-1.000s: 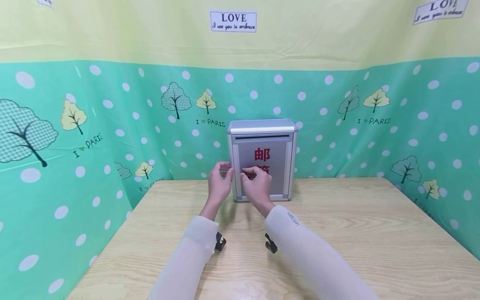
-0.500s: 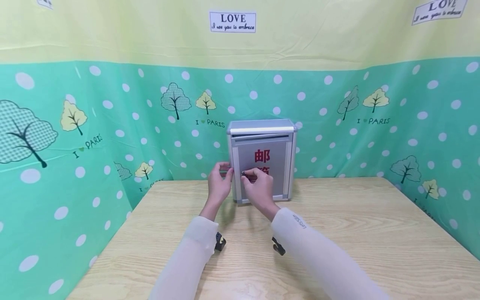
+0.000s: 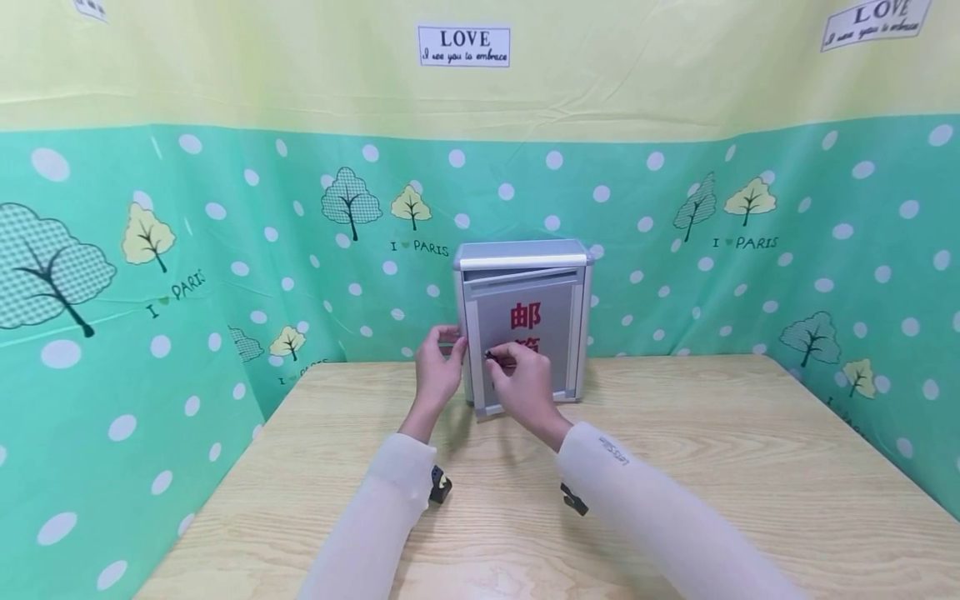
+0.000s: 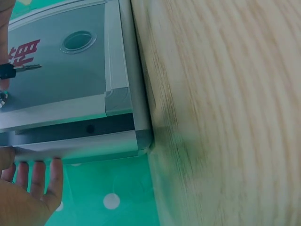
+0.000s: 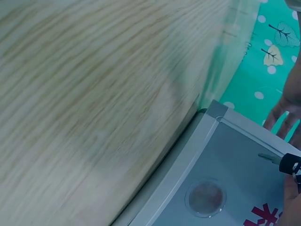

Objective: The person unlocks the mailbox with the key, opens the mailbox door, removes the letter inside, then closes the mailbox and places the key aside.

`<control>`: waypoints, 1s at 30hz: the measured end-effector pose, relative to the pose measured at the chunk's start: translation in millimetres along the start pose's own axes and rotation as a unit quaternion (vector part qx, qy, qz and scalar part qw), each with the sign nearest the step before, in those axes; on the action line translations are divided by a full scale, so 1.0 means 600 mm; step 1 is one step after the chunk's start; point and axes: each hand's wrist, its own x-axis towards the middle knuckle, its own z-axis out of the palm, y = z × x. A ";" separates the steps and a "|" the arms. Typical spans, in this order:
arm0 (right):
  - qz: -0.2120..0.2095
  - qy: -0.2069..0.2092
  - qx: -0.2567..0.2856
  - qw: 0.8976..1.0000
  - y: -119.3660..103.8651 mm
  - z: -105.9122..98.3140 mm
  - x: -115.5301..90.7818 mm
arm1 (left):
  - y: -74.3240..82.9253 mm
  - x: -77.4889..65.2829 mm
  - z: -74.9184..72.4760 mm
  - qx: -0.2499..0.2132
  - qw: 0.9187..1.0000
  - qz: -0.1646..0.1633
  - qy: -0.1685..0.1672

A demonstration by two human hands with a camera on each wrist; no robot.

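A silver-grey mailbox (image 3: 462, 287) with red characters stands upright on the table. Its front door (image 3: 558, 333) is ajar along the left side, and a dark gap shows in the left wrist view. My left hand (image 3: 438, 371) holds the box's left side wall, thumb at the front edge and fingers along the outside. At the door's left part, my right hand (image 3: 525, 383) pinches a key at the lock; the fingers hide most of it. A second key with a black head (image 4: 7, 71) hangs free there, its metal blade pointing at the door's lower end.
The mailbox stands on a wood-grain table (image 3: 675, 467), near a green polka-dot curtain (image 3: 637, 250) that hangs behind and at both sides. A small round window (image 4: 78, 41) sits low in the door.
My right hand has drawn back toward me and slightly right, and the door has swung outward from flush to ajar. The left hand has stayed on the box's side.
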 end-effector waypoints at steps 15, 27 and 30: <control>-0.090 -0.016 -0.042 0.995 -0.001 -0.027 -0.018 | -0.001 -0.001 -0.001 -0.011 1.000 0.003 -0.004; -0.141 -0.026 -0.024 0.989 -0.004 -0.059 -0.028 | 0.001 0.001 -0.002 -0.004 1.000 0.005 0.000; -0.154 -0.030 -0.018 0.987 -0.002 -0.070 -0.030 | 0.000 0.001 -0.002 -0.005 1.000 0.007 -0.001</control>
